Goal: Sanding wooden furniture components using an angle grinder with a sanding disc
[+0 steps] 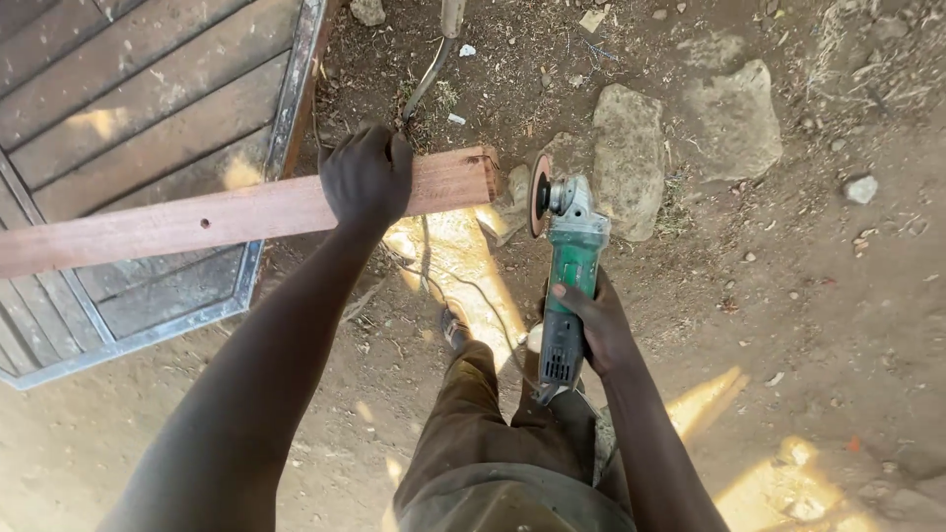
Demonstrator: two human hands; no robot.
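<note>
Outdoor site; bare, dry dirt ground (838,325) across the near and right areas, strewn with pebbles, wood chips and dry grass stalks. Patches of hard sunlight near the centre and at the near right; remainder in shade.

At far left, flat on the ground: large wooden panel (128,108) of dark horizontal slats set in a grey metal frame, with one corner toward the centre.

Across the panel and past its right edge: long reddish wooden plank (217,219), lying left to right, with a small drilled hole near mid-length. Right end clear of the panel, close to the sanding disc (538,195), no contact discernible.

At far centre and far right: two pale, flat rocks (631,158), part-sunk in the dirt, just beyond the tool head.

Near centre: brown trousers (493,433) and one shoe (454,330) on the ground below the plank end.

Left hand (367,177): grip wrapped over the plank near its right end, fingers curled over the far edge, pressed down.

Right hand (596,320): grip closed around the body of a green angle grinder (567,281), tool head far, disc on edge and facing left toward the plank end.

Thin power cord (473,291) trailing over the dirt between plank and grinder.
</note>
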